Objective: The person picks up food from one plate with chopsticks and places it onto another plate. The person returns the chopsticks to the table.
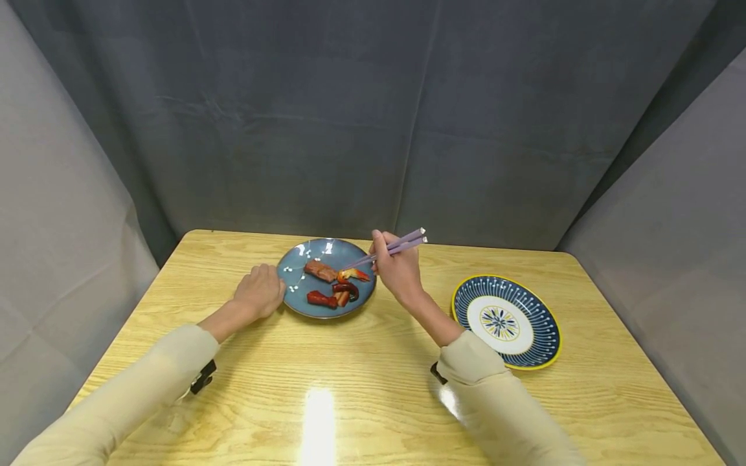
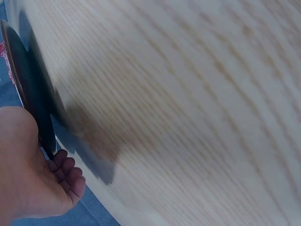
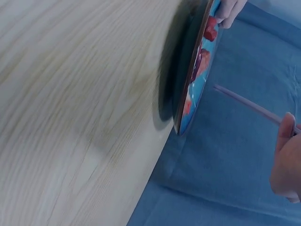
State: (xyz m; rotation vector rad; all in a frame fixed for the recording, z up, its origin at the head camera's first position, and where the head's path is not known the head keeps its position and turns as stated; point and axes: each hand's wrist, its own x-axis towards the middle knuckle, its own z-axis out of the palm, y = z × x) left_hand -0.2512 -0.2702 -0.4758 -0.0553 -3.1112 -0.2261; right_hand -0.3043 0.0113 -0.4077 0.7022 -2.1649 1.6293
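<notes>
My left hand (image 1: 260, 291) grips the left rim of a blue plate (image 1: 297, 294), its fingers curled below the edge in the left wrist view. On that plate lie a brown slice of meat (image 1: 320, 270), a shrimp (image 1: 353, 276), a dark red curved piece (image 1: 348, 289) and a red chunk (image 1: 321, 298), with a small orange-brown piece (image 1: 342, 298) between. My right hand (image 1: 399, 266) holds a pair of lilac chopsticks (image 1: 405, 243) at the plate's right side. Their tips are over the plate near the meat and shrimp; whether they touch either, I cannot tell.
A patterned plate (image 1: 539, 356) with a dark blue band and yellow rim stands at the right, partly behind my right forearm. Both plates are on a wooden table (image 1: 373, 369). A grey curtain (image 1: 326, 129) hangs behind its far edge.
</notes>
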